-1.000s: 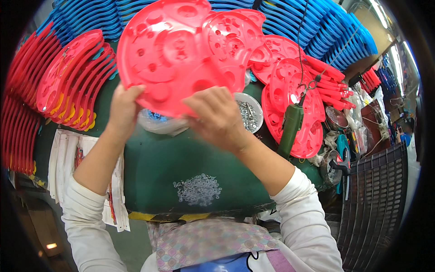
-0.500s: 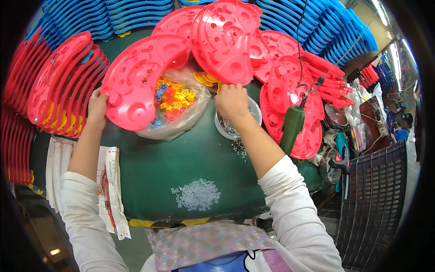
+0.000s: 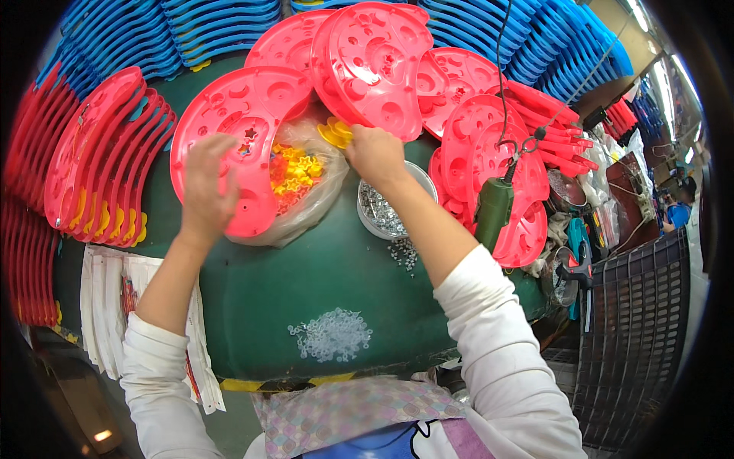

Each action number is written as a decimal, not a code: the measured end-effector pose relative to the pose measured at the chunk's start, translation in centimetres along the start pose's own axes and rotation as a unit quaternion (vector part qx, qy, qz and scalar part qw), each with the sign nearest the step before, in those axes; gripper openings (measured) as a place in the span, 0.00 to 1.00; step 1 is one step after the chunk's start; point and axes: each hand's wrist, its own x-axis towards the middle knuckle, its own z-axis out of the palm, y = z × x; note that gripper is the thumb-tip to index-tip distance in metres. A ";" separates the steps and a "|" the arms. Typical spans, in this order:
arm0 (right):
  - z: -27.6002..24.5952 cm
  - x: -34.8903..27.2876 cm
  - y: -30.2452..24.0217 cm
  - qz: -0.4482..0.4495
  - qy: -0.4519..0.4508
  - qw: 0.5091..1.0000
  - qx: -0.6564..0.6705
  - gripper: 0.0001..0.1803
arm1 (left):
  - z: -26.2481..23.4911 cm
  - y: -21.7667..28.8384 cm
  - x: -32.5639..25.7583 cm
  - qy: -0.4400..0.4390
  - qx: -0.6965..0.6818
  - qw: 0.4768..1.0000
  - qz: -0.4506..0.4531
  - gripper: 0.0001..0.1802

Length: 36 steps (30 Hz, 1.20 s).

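Red panel (image 3: 260, 107) lies beneath spread left fingers (image 3: 208, 153); right fingers' (image 3: 361, 143) grip is unclear.

Curved red panel (image 3: 248, 115) near yellow pieces (image 3: 334, 134)

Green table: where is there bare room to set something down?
The green table is bare between the plastic bag and the clear pieces, left of these toward the white sheets, and right of them below the loose metal bits. Red panels and blue stacks crowd the far side.
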 end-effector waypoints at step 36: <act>8.6 12.2 20.7 -0.012 -0.046 0.971 -0.233 0.21 | 17.5 14.3 -9.8 -0.318 -0.012 0.946 0.056 0.50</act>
